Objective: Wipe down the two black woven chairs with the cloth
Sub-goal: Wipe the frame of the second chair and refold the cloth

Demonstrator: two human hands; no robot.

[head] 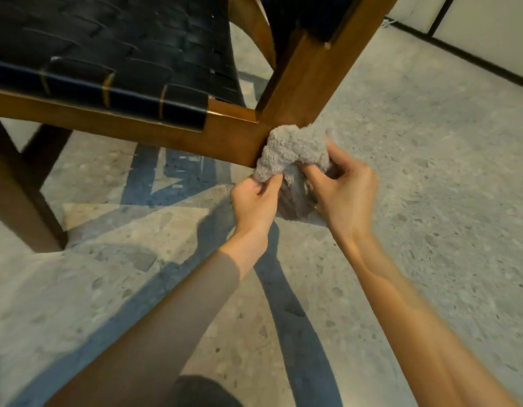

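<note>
Both hands, left hand (254,201) and right hand (345,189), grip the cloth (292,148) against the chair (230,139) corner.

Head view — looks steeply down, close over the floor (430,201).

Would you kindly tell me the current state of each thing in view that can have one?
cloth: bunched up, pressed against the corner joint of the chair's wooden frame.
left hand: fingers curled, pinches the cloth's lower edge.
right hand: fingers curled, grips the cloth's right side.
chair: stands on the floor, cloth touching its frame corner.
</note>
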